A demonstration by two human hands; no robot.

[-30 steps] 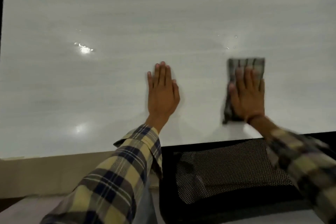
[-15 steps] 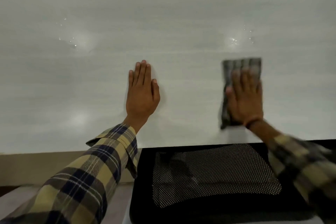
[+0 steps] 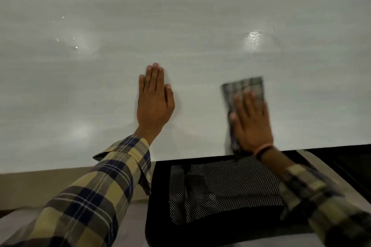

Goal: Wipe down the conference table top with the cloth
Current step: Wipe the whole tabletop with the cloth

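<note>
Right hand (image 3: 252,124), fingers flat, presses the cloth (image 3: 244,91) at the table (image 3: 180,16) near edge; left hand (image 3: 153,102) lies flat beside it.

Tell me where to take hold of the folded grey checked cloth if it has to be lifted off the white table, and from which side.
Best guess: pinch the far end of the folded grey checked cloth, coming from above and beyond it. That end lies bare and flat on the white table, while the right hand presses flat over the rest. The near end hangs by the table's edge, blurred.

A black mesh chair (image 3: 220,190) stands on beige floor (image 3: 40,184).
</note>
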